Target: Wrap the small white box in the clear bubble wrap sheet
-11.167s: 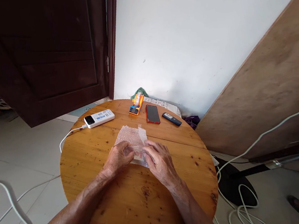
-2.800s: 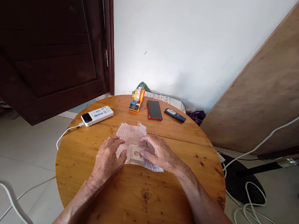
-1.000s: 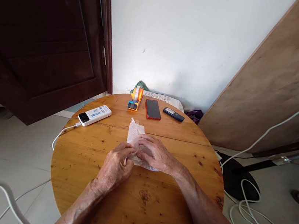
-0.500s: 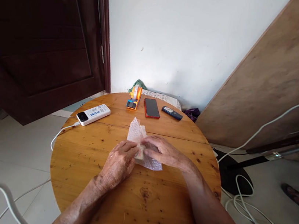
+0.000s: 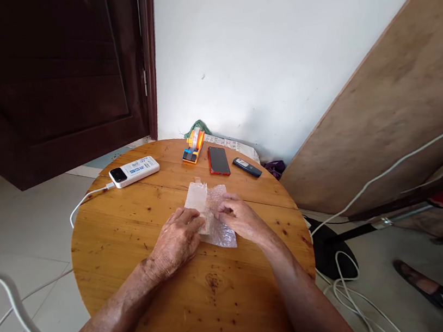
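Observation:
A sheet of clear bubble wrap [image 5: 223, 236] lies spread on the round wooden table [image 5: 175, 304]. On it is a small pale boxy item [image 5: 207, 224] with a reddish mark, partly covered by fingers; its kind cannot be made out. My left hand [image 5: 179, 237] is closed over the left side of this item and the wrap, fingers pressed together. On the other side, my right hand [image 5: 242, 219] has its thumb and fingers pinched at the right part of the bubble wrap.
Along the far side stand a white power bank [image 5: 135, 171] with a cable, an orange tape dispenser [image 5: 194, 147], a red-edged phone [image 5: 218, 161] and a dark blue handheld device [image 5: 247, 167]. A dark door [image 5: 68, 72] is at left. White cables [image 5: 350, 302] lie at right.
The bubble wrap has been opened out flatter, its right part now spread to the right. My right hand has shifted slightly; the left stays on the item. The view has turned a little.

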### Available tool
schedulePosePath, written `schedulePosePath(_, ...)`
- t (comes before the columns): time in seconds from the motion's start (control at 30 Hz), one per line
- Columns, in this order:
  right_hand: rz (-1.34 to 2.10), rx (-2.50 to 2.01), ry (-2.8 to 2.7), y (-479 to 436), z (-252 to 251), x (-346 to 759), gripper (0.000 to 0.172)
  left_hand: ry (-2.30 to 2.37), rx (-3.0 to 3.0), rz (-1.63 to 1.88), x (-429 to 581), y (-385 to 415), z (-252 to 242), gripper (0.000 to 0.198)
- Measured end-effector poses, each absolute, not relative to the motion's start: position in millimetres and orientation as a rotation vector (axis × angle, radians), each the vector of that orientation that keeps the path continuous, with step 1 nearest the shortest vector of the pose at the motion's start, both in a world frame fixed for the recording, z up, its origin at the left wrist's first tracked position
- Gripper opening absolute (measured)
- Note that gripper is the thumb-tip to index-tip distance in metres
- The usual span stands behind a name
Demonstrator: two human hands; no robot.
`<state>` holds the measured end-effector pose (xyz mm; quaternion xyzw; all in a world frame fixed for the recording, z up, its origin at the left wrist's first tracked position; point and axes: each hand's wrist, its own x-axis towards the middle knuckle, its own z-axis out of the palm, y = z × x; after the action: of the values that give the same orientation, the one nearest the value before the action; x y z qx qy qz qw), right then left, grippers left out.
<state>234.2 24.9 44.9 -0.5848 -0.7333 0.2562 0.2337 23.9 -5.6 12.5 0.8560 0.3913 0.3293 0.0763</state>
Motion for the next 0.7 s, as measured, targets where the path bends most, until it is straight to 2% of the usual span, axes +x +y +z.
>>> schedulePosePath(0.2, 0.769, -1.677, -1.799, -0.9, 31.5, 241.4, 0.023, 1.204, 2.511, 0.976, 29.9, -14.9, 14.8, 0.029)
schedulePosePath(0.4, 0.941, -1.679, -1.727, 1.1, 25.8, 232.6, 0.023, 1.252, 2.534, 0.891, 31.9, -17.2, 17.1, 0.030)
schedulePosePath(0.7, 0.633, -1.688, -1.648, -0.2, 20.5, 212.7, 0.019, 1.307, 2.584, 0.874, 33.5, -17.4, 19.7, 0.033)
